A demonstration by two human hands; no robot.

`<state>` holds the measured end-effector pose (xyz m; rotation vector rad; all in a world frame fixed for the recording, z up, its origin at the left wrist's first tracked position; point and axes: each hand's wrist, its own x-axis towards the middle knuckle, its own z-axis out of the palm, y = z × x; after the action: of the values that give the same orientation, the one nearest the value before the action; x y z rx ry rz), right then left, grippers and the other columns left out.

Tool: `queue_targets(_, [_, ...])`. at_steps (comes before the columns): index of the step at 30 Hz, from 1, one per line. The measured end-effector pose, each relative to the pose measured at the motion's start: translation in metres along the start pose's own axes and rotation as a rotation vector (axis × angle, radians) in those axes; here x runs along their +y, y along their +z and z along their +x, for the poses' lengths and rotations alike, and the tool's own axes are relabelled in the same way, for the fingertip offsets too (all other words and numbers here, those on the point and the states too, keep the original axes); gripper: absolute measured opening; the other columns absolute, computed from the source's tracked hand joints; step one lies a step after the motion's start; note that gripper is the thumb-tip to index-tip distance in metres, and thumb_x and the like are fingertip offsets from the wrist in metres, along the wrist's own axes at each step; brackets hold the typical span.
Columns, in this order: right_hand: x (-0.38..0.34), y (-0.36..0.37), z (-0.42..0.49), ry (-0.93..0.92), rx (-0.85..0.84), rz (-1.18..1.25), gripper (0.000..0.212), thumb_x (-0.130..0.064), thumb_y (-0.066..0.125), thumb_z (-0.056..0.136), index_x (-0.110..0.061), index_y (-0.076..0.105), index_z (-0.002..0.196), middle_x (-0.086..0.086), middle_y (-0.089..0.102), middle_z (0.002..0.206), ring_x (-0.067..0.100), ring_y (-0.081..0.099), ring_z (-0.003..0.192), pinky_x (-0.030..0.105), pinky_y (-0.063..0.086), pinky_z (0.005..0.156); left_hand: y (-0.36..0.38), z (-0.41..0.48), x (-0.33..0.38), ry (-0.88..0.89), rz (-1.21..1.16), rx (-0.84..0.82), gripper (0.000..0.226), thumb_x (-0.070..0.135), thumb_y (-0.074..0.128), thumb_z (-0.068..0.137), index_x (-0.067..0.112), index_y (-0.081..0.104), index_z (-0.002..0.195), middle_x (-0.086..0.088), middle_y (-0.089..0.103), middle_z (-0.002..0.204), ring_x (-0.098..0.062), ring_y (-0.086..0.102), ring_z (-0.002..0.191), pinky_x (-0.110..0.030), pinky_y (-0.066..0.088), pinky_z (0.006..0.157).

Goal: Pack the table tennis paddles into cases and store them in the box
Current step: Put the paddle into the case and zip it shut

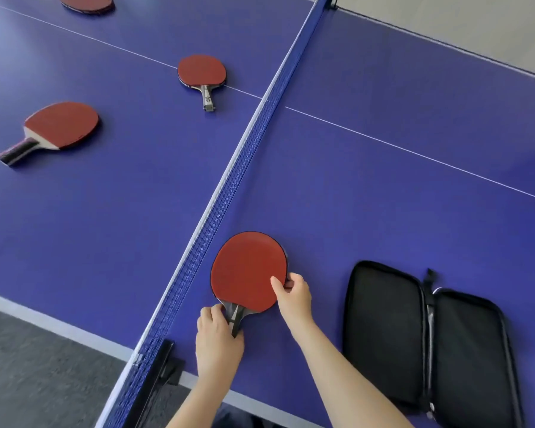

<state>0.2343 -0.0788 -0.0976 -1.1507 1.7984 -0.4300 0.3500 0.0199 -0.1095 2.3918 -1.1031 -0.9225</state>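
Head camera, looking down: the left hand point(218, 335) grips the dark handle of a red-rubber table tennis paddle point(247, 270), and the right hand point(292, 296) pinches its blade edge. The paddle is just beside the net point(229, 186) on the blue table point(352, 180). An open black zip case point(414, 341) lies to its right, apart.

Single head-worn view, aimed forward and down across the table point(383, 180).
The wide lens sits above the near edge beside the net point(229, 186), which runs diagonally away to the top. Left hand point(218, 338), right hand point(292, 296) and their paddle point(247, 270) lie close below; the case point(383, 335) is near at lower right.
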Motion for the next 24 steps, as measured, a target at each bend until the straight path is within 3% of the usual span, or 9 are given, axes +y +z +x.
queue_targets(4, [-0.002,0.009,0.006,0.089,0.033,0.015,0.042,-0.035,0.065,0.086,-0.012,0.055,0.119,0.006,0.057,0.116,0.018,0.058,0.097,0.037,0.054,0.086,-0.002,0.002,0.001,0.002,-0.014,0.021,0.026,0.002,0.058,0.077,0.006,0.051,0.101,-0.004,0.048,0.099,-0.027,0.045,0.099,-0.032,0.037,0.07])
queue_targets(11, [-0.003,0.003,0.005,0.152,-0.014,0.198,0.042,-0.032,0.067,0.085,-0.02,0.051,0.121,0.002,0.055,0.119,0.016,0.057,0.1,0.026,0.048,0.076,-0.005,0.0,0.005,0.061,-0.003,0.02,0.022,0.0,0.061,0.077,0.011,0.046,0.089,0.0,0.04,0.09,-0.026,0.044,0.092,-0.028,0.029,0.069])
queue_targets(16, [-0.007,-0.024,-0.006,0.13,-0.026,0.414,0.034,-0.025,0.069,0.086,-0.024,0.047,0.113,-0.008,0.059,0.104,0.007,0.058,0.093,0.021,0.049,0.074,-0.005,-0.007,0.019,0.136,-0.035,0.075,0.022,-0.005,0.065,0.073,0.004,0.053,0.089,-0.001,0.043,0.085,-0.021,0.037,0.08,-0.03,0.03,0.067])
queue_targets(24, [0.019,-0.119,-0.017,0.128,0.119,0.685,0.044,-0.019,0.074,0.082,-0.021,0.048,0.118,0.0,0.062,0.11,0.017,0.063,0.101,0.038,0.054,0.091,0.025,-0.039,0.088,0.298,-0.044,-0.009,0.02,0.001,0.061,0.08,0.013,0.048,0.089,0.002,0.047,0.087,-0.02,0.047,0.081,-0.025,0.033,0.061])
